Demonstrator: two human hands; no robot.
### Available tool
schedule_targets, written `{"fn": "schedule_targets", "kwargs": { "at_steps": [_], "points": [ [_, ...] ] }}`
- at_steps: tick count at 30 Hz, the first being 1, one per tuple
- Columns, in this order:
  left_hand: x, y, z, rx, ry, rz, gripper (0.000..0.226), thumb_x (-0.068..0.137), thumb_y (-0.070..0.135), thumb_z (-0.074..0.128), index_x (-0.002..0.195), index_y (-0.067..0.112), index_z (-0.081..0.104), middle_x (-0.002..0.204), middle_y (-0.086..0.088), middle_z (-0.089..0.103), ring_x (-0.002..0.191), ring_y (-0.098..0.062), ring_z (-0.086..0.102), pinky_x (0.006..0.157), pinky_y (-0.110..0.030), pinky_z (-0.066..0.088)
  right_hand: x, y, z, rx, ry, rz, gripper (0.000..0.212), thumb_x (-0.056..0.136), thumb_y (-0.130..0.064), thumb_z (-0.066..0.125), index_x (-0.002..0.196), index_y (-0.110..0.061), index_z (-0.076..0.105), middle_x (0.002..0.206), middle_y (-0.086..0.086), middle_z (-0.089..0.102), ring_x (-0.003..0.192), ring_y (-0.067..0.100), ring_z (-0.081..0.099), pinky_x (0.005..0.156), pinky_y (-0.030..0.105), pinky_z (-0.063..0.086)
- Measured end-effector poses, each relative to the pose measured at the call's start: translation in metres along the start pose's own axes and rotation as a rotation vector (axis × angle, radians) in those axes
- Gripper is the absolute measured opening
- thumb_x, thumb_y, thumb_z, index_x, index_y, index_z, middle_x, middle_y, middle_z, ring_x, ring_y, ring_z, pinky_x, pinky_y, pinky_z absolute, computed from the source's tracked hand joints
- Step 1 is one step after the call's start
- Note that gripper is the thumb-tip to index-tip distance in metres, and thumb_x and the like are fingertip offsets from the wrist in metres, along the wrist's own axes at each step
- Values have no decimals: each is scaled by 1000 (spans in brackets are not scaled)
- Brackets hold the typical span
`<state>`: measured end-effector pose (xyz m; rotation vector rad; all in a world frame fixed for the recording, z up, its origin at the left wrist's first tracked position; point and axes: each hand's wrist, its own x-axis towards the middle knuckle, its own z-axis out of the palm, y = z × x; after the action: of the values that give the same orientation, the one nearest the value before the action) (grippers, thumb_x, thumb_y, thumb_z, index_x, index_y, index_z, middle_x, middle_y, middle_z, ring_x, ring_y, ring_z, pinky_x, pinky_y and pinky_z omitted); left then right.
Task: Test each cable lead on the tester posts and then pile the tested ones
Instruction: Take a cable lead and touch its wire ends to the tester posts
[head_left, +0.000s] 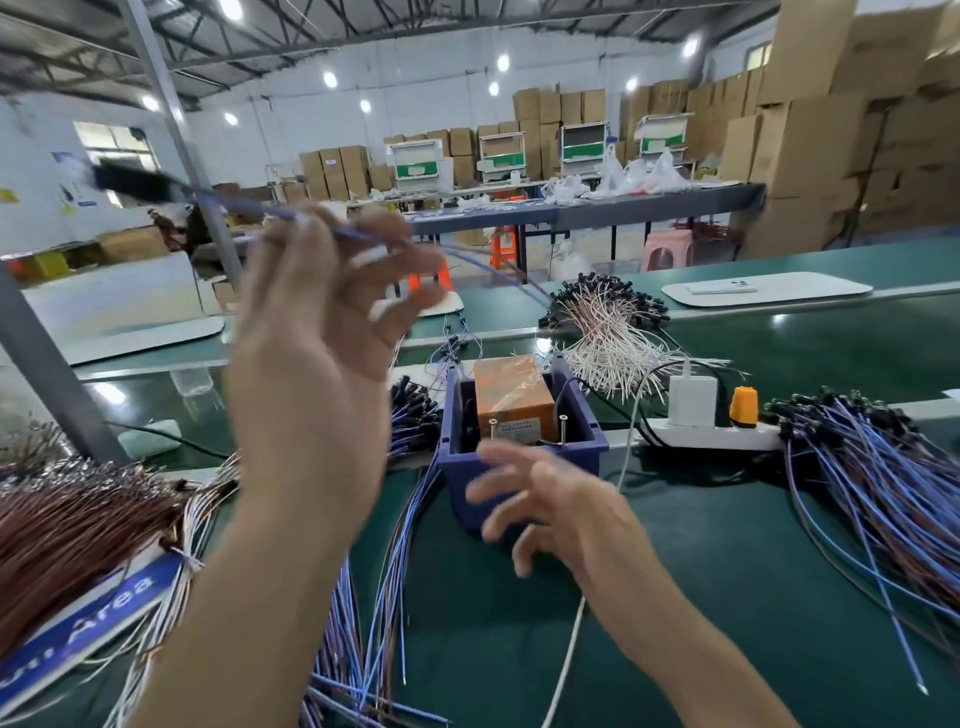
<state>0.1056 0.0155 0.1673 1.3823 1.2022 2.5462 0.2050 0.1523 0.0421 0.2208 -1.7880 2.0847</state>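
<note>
Head view: with a lead (260, 210) pinched in the raised left hand (311, 322) and the right hand (561, 499) spread empty, it could be flung among untested ones.

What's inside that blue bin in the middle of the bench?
An orange box wrapped in clear tape, two metal posts at its front, a black wire on the right. The floor of the bin is hidden beneath them.

1 head cam, wide-angle, fwd & down, near left hand (317, 332), right hand (563, 506)
</note>
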Motion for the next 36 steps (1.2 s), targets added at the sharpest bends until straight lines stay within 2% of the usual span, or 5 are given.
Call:
{"fn": "schedule_targets", "kwargs": {
  "at_steps": [5, 11, 15, 22, 36],
  "points": [
    [-63, -59, 17, -206, -8, -277, 15, 94, 25, 54, 96, 10, 54, 90, -11, 67, 83, -26, 68, 68, -35, 57, 10, -20, -7, 332, 406, -114, 54, 92, -60, 50, 127, -21, 65, 123, 5, 71, 105, 20, 70, 76, 30, 61],
    [-89, -112, -17, -163, 235, -517, 18, 88, 18, 57, 88, 18, 75, 63, -5, 48, 66, -20, 57, 83, -40, 55, 2, -2, -38, 630, 689, -95, 36, 100, -41, 42, 100, -15, 67, 62, -3, 52, 55, 15, 61, 62, 29, 61],
    [-95, -130, -37, -216, 365, -594, 20, 85, 21, 60, 92, 18, 78, 60, -1, 43, 50, -14, 49, 64, -34, 57, 8, 22, -47, 317, 635, -24, 47, 98, -49, 40, 99, -15, 73, 59, -7, 28, 44, 8, 23, 38, 20, 30],
    [-118, -154, -35, 49, 418, -625, 25, 90, 27, 56, 109, 18, 70, 62, -3, 50, 43, -10, 34, 39, -20, 32, 1, 89, -36, -237, 365, 188, 48, 110, -24, 31, 88, -30, 73, 56, -11, 31, 47, 3, 29, 46, 13, 27],
    [-130, -167, -36, 529, 230, -461, 36, 105, 3, 42, 92, 33, 56, 72, 2, 57, 69, -13, 54, 69, -26, 46, 3, 91, -35, -186, 350, 212, 28, 87, -41, 55, 105, -21, 62, 83, 9, 74, 58, 15, 61, 45, 23, 44]
  ]
}}
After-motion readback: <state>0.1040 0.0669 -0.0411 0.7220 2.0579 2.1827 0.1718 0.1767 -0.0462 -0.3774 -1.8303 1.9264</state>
